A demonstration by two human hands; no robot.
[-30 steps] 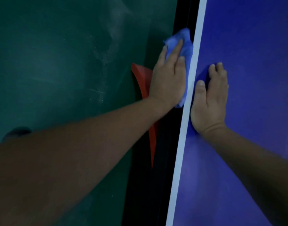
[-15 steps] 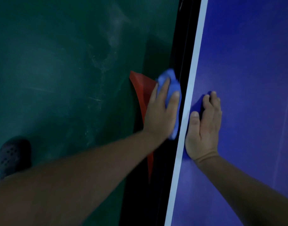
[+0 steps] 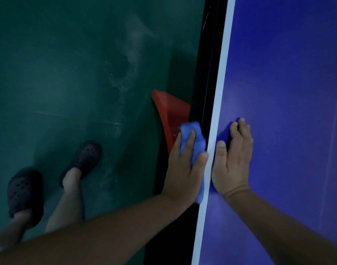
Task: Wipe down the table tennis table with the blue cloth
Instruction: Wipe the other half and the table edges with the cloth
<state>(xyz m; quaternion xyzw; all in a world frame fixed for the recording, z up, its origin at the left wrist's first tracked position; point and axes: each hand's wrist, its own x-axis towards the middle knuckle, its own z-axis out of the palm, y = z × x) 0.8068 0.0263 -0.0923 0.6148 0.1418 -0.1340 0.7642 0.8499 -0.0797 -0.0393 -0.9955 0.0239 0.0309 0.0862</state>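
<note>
one blue cloth, bunched into a wad, sits against the black side edge of the table tennis table, just left of the white border line. the left hand grips it, fingers laid over the front of the wad and the thumb closed against its right side, with a tail of cloth showing below the heel of the palm. the right hand lies flat on the table's blue top just across the white line, fingers straight and together, thumb running alongside the line, holding nothing. the two hands are near each other, parted only by that line. beyond the left hand a red curved piece juts out from under the table edge. further left lies the dark green floor with pale scuffs, and on it the person's feet in two black perforated clogs, one ahead of the other.
</note>
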